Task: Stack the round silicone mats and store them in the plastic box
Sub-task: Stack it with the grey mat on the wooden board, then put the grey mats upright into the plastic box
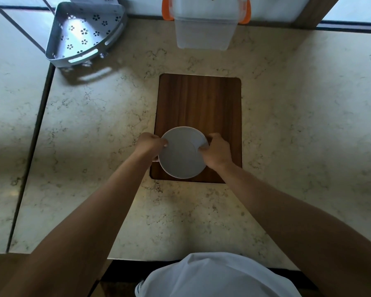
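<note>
From the head view, the pale grey round silicone mats (181, 154) sit over the near end of the dark wooden board (198, 103) on the marble desk (298, 125), the left hand (149, 144) and right hand (216, 151) pinching opposite rims with their fingers — light, floppy and probably slightly grippy, so best carried by both edges to the clear plastic box (204, 32) at the far side.

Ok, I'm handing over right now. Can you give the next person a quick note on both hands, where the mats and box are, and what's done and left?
Left hand: gripping the left edge of the round mats.
Right hand: gripping their right edge, thumb on top.
Mats: grey, held together over the near end of the wooden board; at least two edges show at the far rim, exact count unclear.
Plastic box: clear, orange latches, at the far edge of the counter, beyond the board; its top is cut off by the frame.
Done: mats gathered in hand.
Left: carry them to the box and put them inside.
</note>
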Demonstrator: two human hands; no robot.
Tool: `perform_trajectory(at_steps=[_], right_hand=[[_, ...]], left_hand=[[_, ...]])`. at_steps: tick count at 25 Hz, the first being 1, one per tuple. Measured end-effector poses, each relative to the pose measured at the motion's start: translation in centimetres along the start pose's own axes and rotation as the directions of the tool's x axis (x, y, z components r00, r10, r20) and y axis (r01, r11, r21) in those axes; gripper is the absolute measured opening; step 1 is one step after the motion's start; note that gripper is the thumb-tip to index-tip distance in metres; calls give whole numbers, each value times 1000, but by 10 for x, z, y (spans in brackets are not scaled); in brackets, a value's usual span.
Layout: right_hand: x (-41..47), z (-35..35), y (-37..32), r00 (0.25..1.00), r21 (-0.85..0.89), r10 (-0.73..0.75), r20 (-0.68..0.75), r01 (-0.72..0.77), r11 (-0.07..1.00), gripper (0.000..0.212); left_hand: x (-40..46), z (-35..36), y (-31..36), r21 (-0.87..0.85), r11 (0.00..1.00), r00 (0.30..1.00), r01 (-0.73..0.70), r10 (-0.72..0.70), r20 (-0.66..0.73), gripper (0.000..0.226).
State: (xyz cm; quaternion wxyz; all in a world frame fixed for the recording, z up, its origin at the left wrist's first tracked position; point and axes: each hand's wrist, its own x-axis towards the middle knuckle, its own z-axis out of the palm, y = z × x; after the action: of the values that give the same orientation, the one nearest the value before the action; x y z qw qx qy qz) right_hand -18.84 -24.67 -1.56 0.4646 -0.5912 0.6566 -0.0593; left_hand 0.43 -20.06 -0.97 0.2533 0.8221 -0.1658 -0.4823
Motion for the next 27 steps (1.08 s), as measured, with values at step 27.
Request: perform_trajectory(at_steps=[27], right_hand=[[72, -137, -75, 986, 132, -167, -9, 167, 977, 21]], left_hand=[[14, -19, 149, -3, 950, 943, -312, 311, 121, 8]])
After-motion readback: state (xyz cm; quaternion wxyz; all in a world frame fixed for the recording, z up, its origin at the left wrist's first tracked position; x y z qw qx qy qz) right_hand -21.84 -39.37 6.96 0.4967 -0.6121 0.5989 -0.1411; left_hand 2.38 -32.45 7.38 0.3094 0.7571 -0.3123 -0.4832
